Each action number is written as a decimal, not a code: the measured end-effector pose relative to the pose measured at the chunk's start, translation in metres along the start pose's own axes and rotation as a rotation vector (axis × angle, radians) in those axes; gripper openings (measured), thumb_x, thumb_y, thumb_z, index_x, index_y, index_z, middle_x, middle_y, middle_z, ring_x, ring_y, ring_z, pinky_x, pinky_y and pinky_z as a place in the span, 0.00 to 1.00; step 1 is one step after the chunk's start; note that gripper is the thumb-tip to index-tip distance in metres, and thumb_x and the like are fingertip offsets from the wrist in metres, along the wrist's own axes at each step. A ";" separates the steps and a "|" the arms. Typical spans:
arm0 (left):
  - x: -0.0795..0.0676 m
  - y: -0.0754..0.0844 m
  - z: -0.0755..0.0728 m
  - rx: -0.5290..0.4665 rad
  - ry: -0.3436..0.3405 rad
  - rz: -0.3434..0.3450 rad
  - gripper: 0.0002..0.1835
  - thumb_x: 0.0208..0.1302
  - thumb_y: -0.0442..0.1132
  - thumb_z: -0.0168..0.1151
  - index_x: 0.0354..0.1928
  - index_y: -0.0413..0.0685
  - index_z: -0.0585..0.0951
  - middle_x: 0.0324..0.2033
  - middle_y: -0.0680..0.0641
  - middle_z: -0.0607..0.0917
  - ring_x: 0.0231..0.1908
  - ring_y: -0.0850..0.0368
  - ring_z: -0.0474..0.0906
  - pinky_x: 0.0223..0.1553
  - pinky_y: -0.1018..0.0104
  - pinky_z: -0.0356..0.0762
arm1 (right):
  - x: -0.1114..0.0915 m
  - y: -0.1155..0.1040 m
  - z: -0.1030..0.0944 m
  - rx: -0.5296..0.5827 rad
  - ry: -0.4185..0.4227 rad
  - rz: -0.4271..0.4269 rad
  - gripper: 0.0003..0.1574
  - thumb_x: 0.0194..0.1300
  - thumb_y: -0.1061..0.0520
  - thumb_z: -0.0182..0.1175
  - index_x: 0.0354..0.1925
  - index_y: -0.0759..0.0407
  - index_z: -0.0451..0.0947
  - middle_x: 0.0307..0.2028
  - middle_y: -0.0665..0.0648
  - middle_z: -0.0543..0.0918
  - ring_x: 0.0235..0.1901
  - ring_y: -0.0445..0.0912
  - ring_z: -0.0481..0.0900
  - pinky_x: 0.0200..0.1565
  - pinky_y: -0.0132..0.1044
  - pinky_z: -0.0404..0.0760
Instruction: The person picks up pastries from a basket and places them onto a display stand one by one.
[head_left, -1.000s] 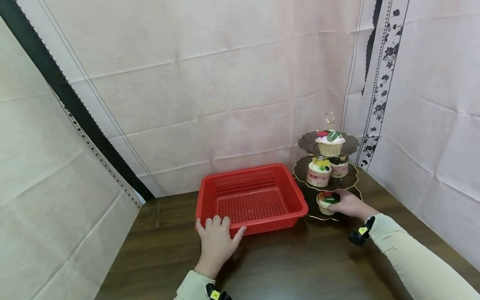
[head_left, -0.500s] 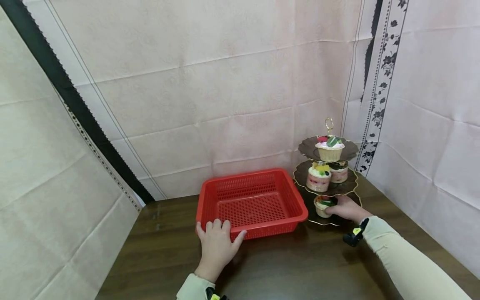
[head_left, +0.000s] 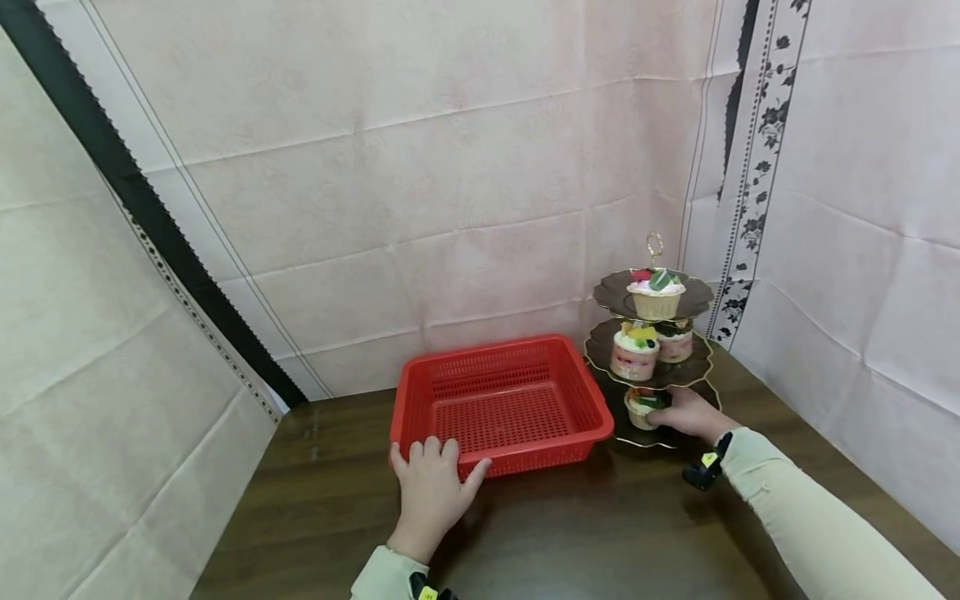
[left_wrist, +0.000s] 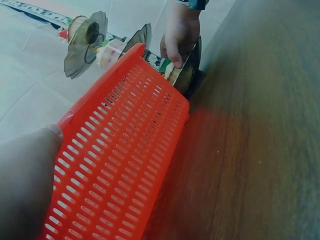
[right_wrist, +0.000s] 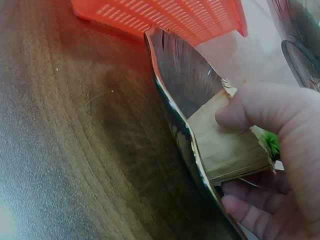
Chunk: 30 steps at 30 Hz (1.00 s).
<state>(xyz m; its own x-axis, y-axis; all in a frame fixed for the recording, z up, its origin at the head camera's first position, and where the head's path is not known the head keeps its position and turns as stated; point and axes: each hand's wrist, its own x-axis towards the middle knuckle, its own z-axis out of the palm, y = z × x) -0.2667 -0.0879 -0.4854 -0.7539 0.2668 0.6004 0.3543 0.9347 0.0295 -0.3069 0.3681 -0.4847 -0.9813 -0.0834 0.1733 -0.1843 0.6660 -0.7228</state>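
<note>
My right hand (head_left: 686, 414) pinches a cupcake (right_wrist: 215, 140) in a pale paper cup on the bottom tier of a three-tier cake stand (head_left: 701, 360). In the right wrist view the thumb lies on the cup's side, with the other fingers round the opposite side. Green and orange decoration tops it in the head view, partly hidden by the hand. My left hand (head_left: 431, 496) grips the near rim of a red plastic basket (head_left: 501, 460), fingers over the edge and thumb outside. Nothing lies in the basket.
Another cupcake (head_left: 656, 302) sits on the top tier. Two pink-layered cream cakes (head_left: 634, 358) occupy the middle tier, close above my right hand. The stand is beside the basket on a dark wooden table (head_left: 570, 533), with pale cloth walls (head_left: 480, 208) around.
The right hand and the cupcake have shifted slightly left on the bottom tier since one second ago. The view has tilted a little; the left hand stays on the basket rim.
</note>
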 end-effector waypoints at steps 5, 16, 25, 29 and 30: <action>0.003 -0.001 -0.002 0.005 -0.011 0.001 0.32 0.63 0.73 0.55 0.38 0.49 0.81 0.35 0.43 0.80 0.41 0.40 0.75 0.59 0.20 0.52 | -0.002 -0.006 -0.003 -0.009 -0.035 0.037 0.49 0.54 0.54 0.73 0.64 0.79 0.63 0.56 0.77 0.77 0.55 0.65 0.77 0.60 0.60 0.72; 0.001 -0.004 -0.008 -0.010 -0.045 -0.018 0.33 0.64 0.73 0.54 0.41 0.49 0.82 0.36 0.43 0.80 0.41 0.40 0.75 0.60 0.20 0.52 | -0.036 -0.032 -0.006 -0.233 0.225 0.004 0.43 0.62 0.44 0.71 0.61 0.74 0.70 0.55 0.77 0.78 0.55 0.69 0.77 0.56 0.65 0.73; 0.007 -0.008 -0.035 -0.140 -0.047 -0.046 0.27 0.64 0.66 0.60 0.38 0.48 0.79 0.32 0.45 0.72 0.42 0.42 0.68 0.60 0.25 0.55 | -0.080 -0.094 -0.005 -0.375 0.198 -0.037 0.09 0.64 0.50 0.67 0.35 0.54 0.81 0.28 0.50 0.82 0.27 0.44 0.77 0.31 0.43 0.77; 0.020 -0.016 -0.054 -0.165 -0.027 -0.036 0.27 0.64 0.64 0.62 0.44 0.45 0.79 0.37 0.42 0.73 0.46 0.40 0.69 0.61 0.23 0.55 | -0.080 -0.130 -0.005 -0.394 0.172 -0.114 0.06 0.64 0.51 0.67 0.33 0.48 0.79 0.25 0.43 0.79 0.24 0.39 0.72 0.26 0.37 0.73; 0.025 -0.018 -0.060 -0.175 -0.032 -0.037 0.28 0.65 0.63 0.62 0.47 0.44 0.79 0.40 0.41 0.74 0.49 0.39 0.69 0.61 0.23 0.54 | -0.078 -0.138 -0.006 -0.403 0.166 -0.128 0.06 0.64 0.50 0.68 0.34 0.48 0.80 0.26 0.43 0.80 0.24 0.40 0.73 0.27 0.37 0.75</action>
